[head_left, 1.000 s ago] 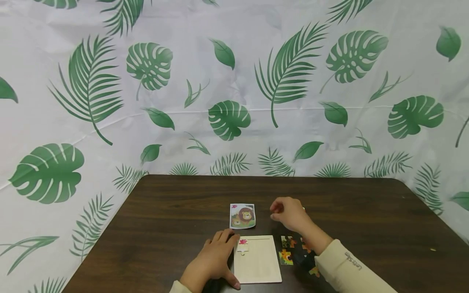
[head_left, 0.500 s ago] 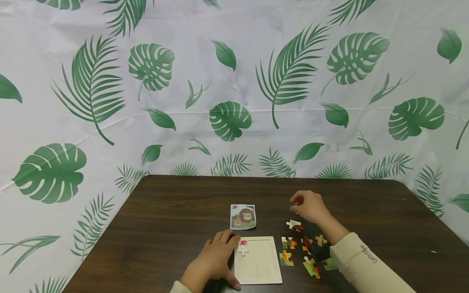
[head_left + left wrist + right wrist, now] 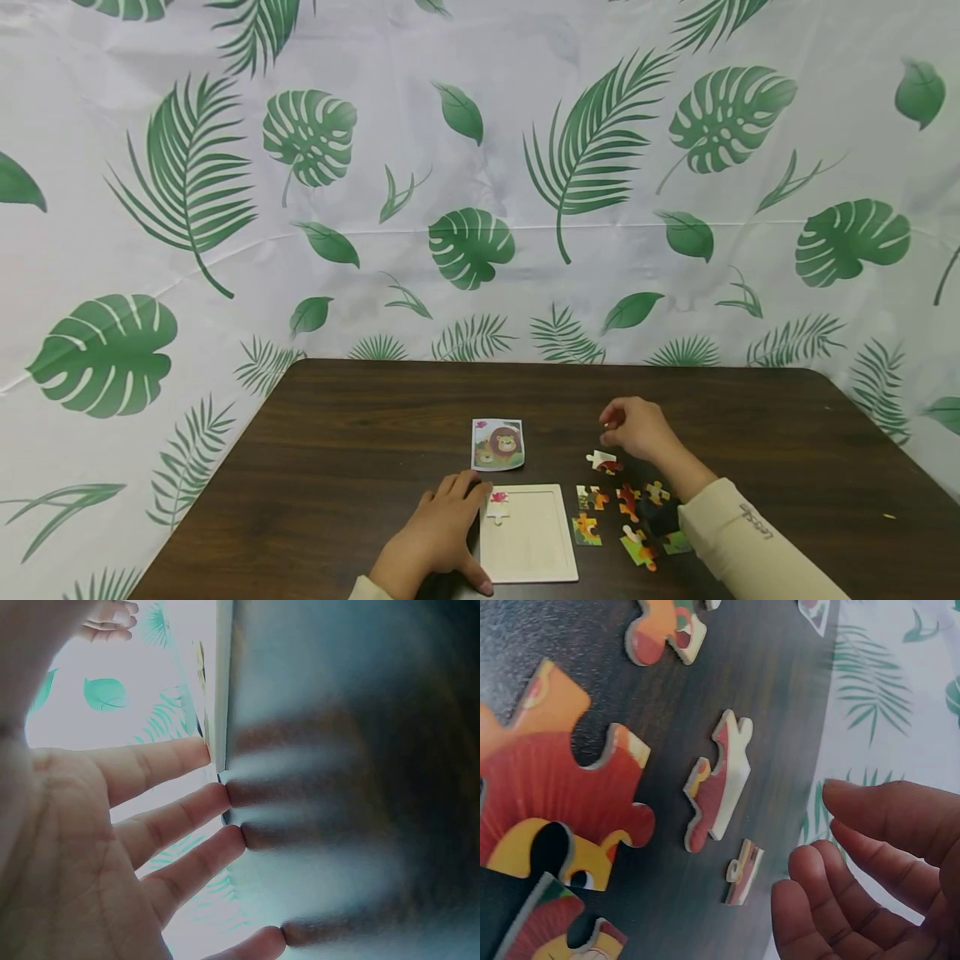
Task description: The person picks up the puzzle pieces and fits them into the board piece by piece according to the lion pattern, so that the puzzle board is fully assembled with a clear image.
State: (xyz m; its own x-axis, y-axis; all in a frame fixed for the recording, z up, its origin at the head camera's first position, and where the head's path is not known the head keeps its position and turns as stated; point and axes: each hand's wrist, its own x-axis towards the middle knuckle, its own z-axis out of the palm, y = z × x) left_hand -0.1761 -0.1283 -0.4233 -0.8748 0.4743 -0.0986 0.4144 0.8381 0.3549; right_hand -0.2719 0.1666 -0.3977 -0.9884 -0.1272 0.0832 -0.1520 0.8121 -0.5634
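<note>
My left hand lies against the left edge of a wooden puzzle board, fingers spread. In the left wrist view, its index finger touches the board's rim and the other fingertips meet the table. One white-and-pink jigsaw piece sits in the board's upper left corner. My right hand hovers beyond the loose pieces with fingers loosely bent. In the right wrist view nothing shows between its thumb and fingers. Nearest to it lie a small jigsaw piece and a red-and-cream jigsaw piece.
A lion picture card lies behind the board. Several jigsaw pieces, among them an orange-and-green one and a green one, are scattered right of the board. A leaf-patterned cloth hangs behind the dark table.
My right hand has moved right from beside the picture card, uncovering several jigsaw pieces, then dipped slightly. The left hand has kept its place at the board.
</note>
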